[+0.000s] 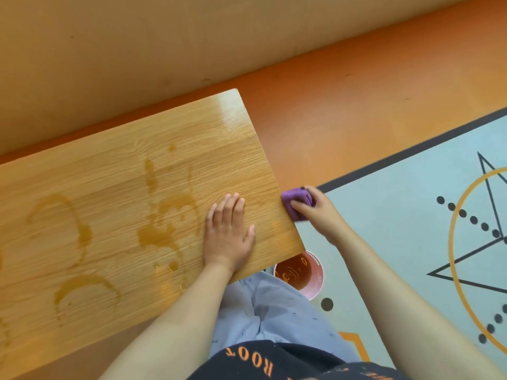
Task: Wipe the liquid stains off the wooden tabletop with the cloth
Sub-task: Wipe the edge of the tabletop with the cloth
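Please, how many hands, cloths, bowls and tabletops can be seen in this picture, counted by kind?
Hands: 2 (left hand, right hand)
Cloths: 1 (purple cloth)
Bowls: 1 (pink bowl)
Tabletops: 1 (wooden tabletop)
Total: 5

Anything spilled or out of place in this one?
Brown liquid stains arc and streak across the wooden tabletop, left of the left hand. A pink bowl of brown liquid sits on the floor by the table's near corner. The right hand holds the purple cloth at the table edge.
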`<state>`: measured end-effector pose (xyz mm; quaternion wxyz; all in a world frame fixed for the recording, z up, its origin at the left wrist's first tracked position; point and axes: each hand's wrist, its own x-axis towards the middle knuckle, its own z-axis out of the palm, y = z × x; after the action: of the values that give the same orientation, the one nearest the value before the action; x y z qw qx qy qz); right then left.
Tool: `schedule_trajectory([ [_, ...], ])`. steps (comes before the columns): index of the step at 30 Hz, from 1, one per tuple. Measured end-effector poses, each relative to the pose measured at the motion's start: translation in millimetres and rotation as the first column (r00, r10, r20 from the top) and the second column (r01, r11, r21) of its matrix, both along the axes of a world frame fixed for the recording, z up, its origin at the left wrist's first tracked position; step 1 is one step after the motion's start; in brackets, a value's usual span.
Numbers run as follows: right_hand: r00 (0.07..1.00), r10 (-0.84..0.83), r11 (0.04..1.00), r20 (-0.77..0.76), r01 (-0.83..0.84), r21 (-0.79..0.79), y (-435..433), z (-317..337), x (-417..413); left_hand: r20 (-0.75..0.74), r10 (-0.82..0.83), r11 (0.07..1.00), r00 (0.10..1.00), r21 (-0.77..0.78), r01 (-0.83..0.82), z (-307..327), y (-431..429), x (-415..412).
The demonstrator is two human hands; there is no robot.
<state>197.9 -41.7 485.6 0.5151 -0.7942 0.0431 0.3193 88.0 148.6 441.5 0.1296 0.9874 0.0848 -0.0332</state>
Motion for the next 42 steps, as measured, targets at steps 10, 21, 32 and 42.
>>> schedule_trajectory([
  [10,0.987,0.128,0.99,-0.098,-0.133,-0.045,-48,-6,-34,-0.03,0.013,1.0,0.999,-0.006,-0.014,5,0,4],
  [21,0.994,0.108,0.992,0.024,-0.109,0.056,41,-14,71,-0.041,0.013,1.0,0.999,0.016,-0.012,3,0,4],
  [32,0.955,0.004,0.979,-0.298,0.057,0.197,-38,-28,-14,-0.041,0.02,1.0,0.999,-0.001,-0.02,4,0,6],
  [42,0.98,-0.04,0.969,-0.194,0.085,0.23,38,-29,60,-0.003,0.025,1.0,1.0,0.007,-0.024,0,1,6],
])
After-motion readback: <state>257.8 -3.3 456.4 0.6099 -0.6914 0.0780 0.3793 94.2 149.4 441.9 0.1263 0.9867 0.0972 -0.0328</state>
